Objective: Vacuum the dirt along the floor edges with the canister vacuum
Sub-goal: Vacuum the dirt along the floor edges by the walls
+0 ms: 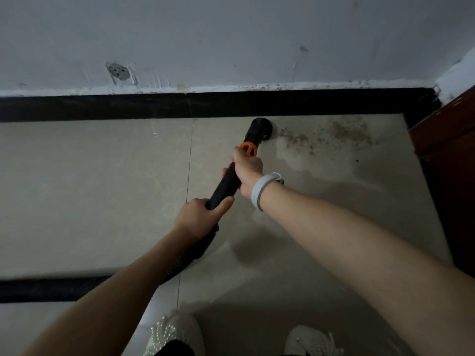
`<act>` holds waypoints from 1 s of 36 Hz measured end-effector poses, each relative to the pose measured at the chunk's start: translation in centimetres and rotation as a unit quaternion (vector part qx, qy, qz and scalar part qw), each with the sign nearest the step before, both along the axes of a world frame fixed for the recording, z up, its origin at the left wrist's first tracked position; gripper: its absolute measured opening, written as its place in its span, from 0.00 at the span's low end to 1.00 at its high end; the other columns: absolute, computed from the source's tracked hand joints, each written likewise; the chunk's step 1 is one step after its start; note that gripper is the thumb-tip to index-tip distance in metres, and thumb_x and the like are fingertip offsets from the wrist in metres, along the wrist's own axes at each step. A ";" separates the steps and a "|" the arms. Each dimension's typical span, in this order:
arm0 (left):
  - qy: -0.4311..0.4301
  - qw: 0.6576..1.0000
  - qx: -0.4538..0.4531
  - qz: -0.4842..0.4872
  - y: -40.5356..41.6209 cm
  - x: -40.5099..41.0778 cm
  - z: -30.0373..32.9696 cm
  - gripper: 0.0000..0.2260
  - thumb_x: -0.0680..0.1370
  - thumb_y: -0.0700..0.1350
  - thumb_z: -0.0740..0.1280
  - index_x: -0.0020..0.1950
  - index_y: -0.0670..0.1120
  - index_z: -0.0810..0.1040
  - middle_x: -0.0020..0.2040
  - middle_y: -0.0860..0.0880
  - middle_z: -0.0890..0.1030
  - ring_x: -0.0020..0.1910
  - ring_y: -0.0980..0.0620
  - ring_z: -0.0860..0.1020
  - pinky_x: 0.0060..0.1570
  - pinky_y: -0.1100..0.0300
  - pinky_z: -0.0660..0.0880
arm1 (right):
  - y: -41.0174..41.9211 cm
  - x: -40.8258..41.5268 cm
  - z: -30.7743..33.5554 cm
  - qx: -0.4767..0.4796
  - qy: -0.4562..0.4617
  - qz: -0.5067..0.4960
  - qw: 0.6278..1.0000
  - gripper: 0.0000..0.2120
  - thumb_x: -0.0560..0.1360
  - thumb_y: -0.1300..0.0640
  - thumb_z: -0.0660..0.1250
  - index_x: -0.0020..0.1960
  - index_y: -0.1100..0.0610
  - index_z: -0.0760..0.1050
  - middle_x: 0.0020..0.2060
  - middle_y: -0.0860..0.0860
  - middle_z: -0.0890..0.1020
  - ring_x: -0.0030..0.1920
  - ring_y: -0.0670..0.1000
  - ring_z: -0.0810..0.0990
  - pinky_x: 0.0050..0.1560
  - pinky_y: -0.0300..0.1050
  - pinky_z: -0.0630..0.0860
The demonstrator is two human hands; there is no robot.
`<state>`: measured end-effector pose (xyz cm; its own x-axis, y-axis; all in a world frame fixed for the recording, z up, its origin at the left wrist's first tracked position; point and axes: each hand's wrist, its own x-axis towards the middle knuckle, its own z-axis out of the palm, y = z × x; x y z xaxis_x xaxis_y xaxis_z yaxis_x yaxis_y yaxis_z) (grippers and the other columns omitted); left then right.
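While both hands grip wand (pixel 226 182) | nozzle (pixel 259 128) beside dirt (pixel 326 134)

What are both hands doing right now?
Left hand: closed, gripping the vacuum wand.
Right hand: closed, gripping the same wand higher up.

wall (pixel 231 34): pale grey-white, with small dark marks
skirting strip (pixel 102 107): black
floor tiles (pixel 90 176): light beige, with thin dark lines between them
dirt (pixel 331 136): brown specks
vacuum tube (pixel 226 183): black
ring on the tube (pixel 248 149): orange
hose (pixel 190 255): black, with ridges
wristband (pixel 262 187): white with a grey edge
shoes (pixel 174 332): white, with little pearl beads
door frame (pixel 447 140): dark red-brown
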<state>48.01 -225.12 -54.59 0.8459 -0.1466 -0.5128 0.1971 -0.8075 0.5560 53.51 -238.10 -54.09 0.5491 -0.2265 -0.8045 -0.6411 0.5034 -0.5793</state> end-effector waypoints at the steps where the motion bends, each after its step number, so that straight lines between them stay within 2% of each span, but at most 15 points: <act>1: 0.006 1.000 0.001 -0.005 0.0 -0.3 0.0 0.22 0.76 0.63 0.62 0.37 0.45 0.77 0.32 0.49 0.83 0.29 0.53 0.80 0.34 0.62 0.76 | -0.1 -0.5 -0.2 -0.001 0.002 0.001 1.000 0.11 0.79 0.52 0.64 0.49 0.60 0.70 0.35 0.54 0.75 0.32 0.52 0.78 0.44 0.49 0.82; 3: 0.016 1.000 0.004 -0.026 0.4 -1.1 -0.3 0.21 0.76 0.63 0.62 0.36 0.46 0.77 0.30 0.50 0.82 0.29 0.54 0.80 0.33 0.64 0.75 | 0.0 -1.7 -0.7 -0.003 0.009 -0.001 1.000 0.12 0.79 0.50 0.63 0.47 0.59 0.70 0.34 0.53 0.75 0.32 0.52 0.78 0.50 0.51 0.81; 4: 0.020 0.999 0.006 -0.039 0.7 -1.6 -0.5 0.21 0.76 0.62 0.62 0.35 0.46 0.77 0.29 0.50 0.82 0.28 0.55 0.80 0.33 0.65 0.75 | 0.1 -2.5 -0.9 -0.002 0.012 -0.009 1.000 0.12 0.79 0.50 0.63 0.48 0.59 0.70 0.33 0.53 0.75 0.32 0.51 0.78 0.48 0.51 0.82; 7: 0.046 0.997 0.006 -0.067 1.4 -2.7 -1.0 0.19 0.76 0.61 0.62 0.36 0.48 0.76 0.29 0.51 0.81 0.28 0.56 0.80 0.32 0.66 0.75 | 0.4 -4.6 -2.0 -0.008 0.026 -0.042 0.999 0.16 0.80 0.49 0.62 0.58 0.61 0.71 0.34 0.53 0.75 0.30 0.50 0.78 0.34 0.42 0.79; 9: 0.058 0.995 0.002 -0.083 1.6 -3.3 -1.2 0.17 0.77 0.60 0.62 0.37 0.49 0.75 0.29 0.52 0.81 0.29 0.55 0.81 0.33 0.66 0.76 | 0.5 -5.5 -2.5 -0.015 0.033 -0.055 0.998 0.18 0.80 0.48 0.62 0.62 0.61 0.69 0.35 0.52 0.76 0.31 0.50 0.79 0.30 0.40 0.76; 12: 0.049 0.996 -0.004 -0.072 1.4 -3.2 -0.8 0.18 0.77 0.60 0.62 0.37 0.48 0.76 0.29 0.51 0.81 0.30 0.54 0.81 0.33 0.66 0.75 | 0.0 -5.0 -2.3 0.007 0.027 -0.047 0.999 0.19 0.80 0.49 0.63 0.65 0.61 0.68 0.36 0.53 0.76 0.31 0.51 0.79 0.33 0.42 0.78; 16: -0.009 1.000 0.002 0.009 1.1 -3.1 -0.6 0.20 0.77 0.61 0.61 0.36 0.46 0.77 0.29 0.51 0.81 0.29 0.55 0.80 0.35 0.61 0.76 | 0.7 -2.0 -1.0 0.011 0.005 0.047 0.999 0.16 0.79 0.51 0.63 0.60 0.61 0.69 0.35 0.55 0.76 0.31 0.53 0.79 0.37 0.46 0.81; 19: -0.005 0.998 -0.006 0.059 1.9 -2.9 -0.7 0.23 0.77 0.60 0.61 0.35 0.43 0.79 0.28 0.49 0.82 0.29 0.53 0.80 0.35 0.61 0.77 | 2.4 -0.8 -0.5 0.011 -0.009 0.106 0.994 0.21 0.78 0.51 0.64 0.66 0.61 0.67 0.37 0.55 0.77 0.30 0.53 0.79 0.39 0.48 0.81; 21: 0.011 0.998 -0.014 0.067 3.0 -2.6 -0.5 0.24 0.78 0.59 0.61 0.35 0.40 0.80 0.29 0.47 0.82 0.30 0.51 0.81 0.35 0.60 0.77 | 3.3 -0.7 -0.5 0.019 -0.016 0.112 0.993 0.22 0.78 0.50 0.64 0.66 0.61 0.66 0.39 0.55 0.77 0.29 0.53 0.79 0.41 0.48 0.82; 24: 0.011 1.000 0.001 0.029 4.3 -2.0 -0.3 0.24 0.78 0.59 0.62 0.33 0.41 0.80 0.28 0.48 0.82 0.29 0.52 0.81 0.39 0.58 0.79 | 4.0 -1.3 -0.9 0.016 -0.012 0.083 0.996 0.22 0.78 0.49 0.63 0.66 0.61 0.66 0.38 0.55 0.77 0.35 0.54 0.81 0.49 0.51 0.82; 28: 0.038 0.997 0.028 -0.065 4.2 -2.6 -0.1 0.20 0.78 0.58 0.62 0.34 0.46 0.78 0.26 0.52 0.81 0.26 0.58 0.80 0.31 0.69 0.73 | 3.0 -4.1 -1.6 0.024 0.007 0.003 1.000 0.21 0.79 0.48 0.62 0.65 0.61 0.68 0.35 0.53 0.76 0.32 0.52 0.80 0.42 0.47 0.81; 31: 0.064 0.988 0.038 -0.138 3.1 -3.1 -0.3 0.17 0.77 0.61 0.62 0.36 0.50 0.75 0.29 0.52 0.82 0.29 0.58 0.81 0.35 0.65 0.76 | 1.2 -6.3 -1.8 0.026 0.017 -0.065 0.997 0.17 0.79 0.49 0.63 0.60 0.60 0.69 0.34 0.53 0.76 0.29 0.51 0.79 0.36 0.45 0.80; 33: 0.067 0.982 0.039 -0.170 1.7 -2.9 -0.4 0.17 0.76 0.63 0.61 0.37 0.52 0.73 0.31 0.52 0.82 0.31 0.57 0.81 0.38 0.62 0.78 | -0.4 -7.1 -1.7 0.010 0.024 -0.092 0.995 0.13 0.80 0.50 0.63 0.51 0.60 0.70 0.34 0.54 0.76 0.29 0.51 0.79 0.33 0.44 0.79; 36: 0.058 0.975 0.039 -0.212 -0.8 -2.4 -0.2 0.17 0.75 0.66 0.60 0.38 0.54 0.72 0.34 0.52 0.82 0.33 0.55 0.81 0.40 0.59 0.79 | -3.0 -7.5 -1.2 -0.015 0.033 -0.132 0.991 0.14 0.80 0.51 0.63 0.41 0.58 0.68 0.32 0.54 0.75 0.28 0.52 0.78 0.37 0.46 0.79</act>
